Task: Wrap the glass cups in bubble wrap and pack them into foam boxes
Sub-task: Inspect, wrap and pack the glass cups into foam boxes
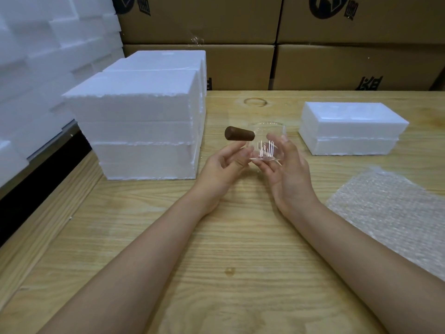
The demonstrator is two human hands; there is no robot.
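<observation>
Brown cardboard boxes (pixel 240 66) form a wall behind the wooden bench (pixel 216 249). On the bench stand a tall stack of foam boxes (pixel 144 126) at the left, a low pair of foam boxes (pixel 349 131) at the right, and a sheet of bubble wrap (pixel 397 213) lying flat near the right edge. Above the middle of the bench, between the two stacks, the left hand (pixel 224 165) and the right hand (pixel 289 172) hold the glass cup (pixel 267 145) from both sides with curled fingers, and its brown handle (pixel 239 134) points to the left.

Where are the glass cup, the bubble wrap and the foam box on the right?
glass cup (pixel 261 138), head view, on its clear side wall.
bubble wrap (pixel 395 213), head view, middle of the sheet.
foam box (pixel 354 116), head view, on its top face.
</observation>
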